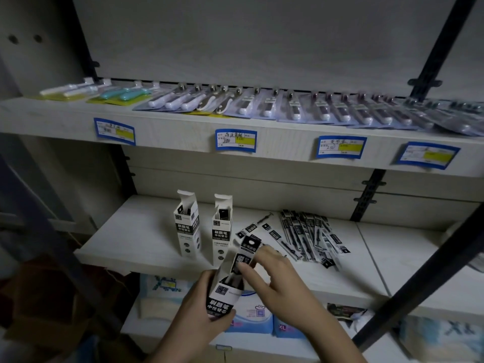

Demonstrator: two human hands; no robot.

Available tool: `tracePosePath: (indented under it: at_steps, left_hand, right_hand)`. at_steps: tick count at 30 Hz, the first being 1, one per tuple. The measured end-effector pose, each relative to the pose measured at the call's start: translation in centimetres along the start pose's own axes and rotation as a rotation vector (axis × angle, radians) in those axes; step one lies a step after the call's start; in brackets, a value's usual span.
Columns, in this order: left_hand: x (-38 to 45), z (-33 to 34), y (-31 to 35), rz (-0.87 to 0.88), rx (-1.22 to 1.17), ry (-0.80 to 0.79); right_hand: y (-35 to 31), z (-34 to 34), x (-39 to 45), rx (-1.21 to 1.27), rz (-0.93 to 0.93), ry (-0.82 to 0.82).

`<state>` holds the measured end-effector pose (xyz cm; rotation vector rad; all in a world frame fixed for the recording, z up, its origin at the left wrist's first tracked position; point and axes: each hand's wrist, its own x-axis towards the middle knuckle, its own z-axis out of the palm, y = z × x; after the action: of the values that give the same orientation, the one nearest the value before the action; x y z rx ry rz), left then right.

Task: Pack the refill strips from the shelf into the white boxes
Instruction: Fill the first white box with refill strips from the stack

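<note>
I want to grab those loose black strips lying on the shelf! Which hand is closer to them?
Right. The right hand is just in front of the loose strips, pinching one strip over the box. The left hand holds that box, farther left.

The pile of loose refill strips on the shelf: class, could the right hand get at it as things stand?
Probably yes, once freed: the right hand is pinching a strip into the held box, and the pile lies uncovered just beyond it.

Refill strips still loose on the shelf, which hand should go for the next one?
Probably the right hand. The loose refill strips lie to its side on the middle shelf, and it only pinches the strips going into the white box. The left hand grips that box.
</note>
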<state>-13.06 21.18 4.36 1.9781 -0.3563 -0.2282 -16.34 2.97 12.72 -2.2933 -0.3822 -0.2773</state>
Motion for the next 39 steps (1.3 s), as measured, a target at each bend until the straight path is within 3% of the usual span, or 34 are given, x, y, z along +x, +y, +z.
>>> tracePosePath:
  at_steps: [4,7,13,18,23,29,33,35,39]
  left_hand:
    - [0.1,0.2,-0.2,-0.011,-0.007,-0.011]
    - [0.2,0.2,-0.3,-0.018,0.004,-0.022]
    - [0.2,0.2,0.2,-0.008,-0.008,-0.009]
    - [0.5,0.0,1.0,0.031,0.043,-0.011]
    - [0.4,0.2,0.5,0.0,0.051,-0.025]
    - [0.6,0.0,-0.3,-0.056,0.001,0.016]
    - [0.6,-0.2,-0.5,-0.087,-0.027,0.041]
    - [0.6,-0.2,-0.4,-0.094,-0.032,0.042]
    - [0.7,-0.2,0.1,-0.116,-0.048,0.043]
  right_hand:
    - [1.1,0.5,0.1,-0.175,-0.003,-0.083]
    - [1.3,0.3,0.1,-0.088,0.021,-0.165]
    - [1.0,0.6,-0.1,-0.02,-0.011,0.025]
    - [0.7,2.0,-0.3,-0.15,0.021,-0.178]
    - [0.7,2.6,-0.2,-0.257,0.079,-0.276]
    - [2.6,1.3,-0.1,0.382,0.063,-0.06]
    - [6.1,0.5,1.2,0.52,0.282,0.193]
    - [9.3,1.0,2.7,0.383,0.419,0.244]
    - [17.4,3.6,5.1,-0.057,0.547,0.143]
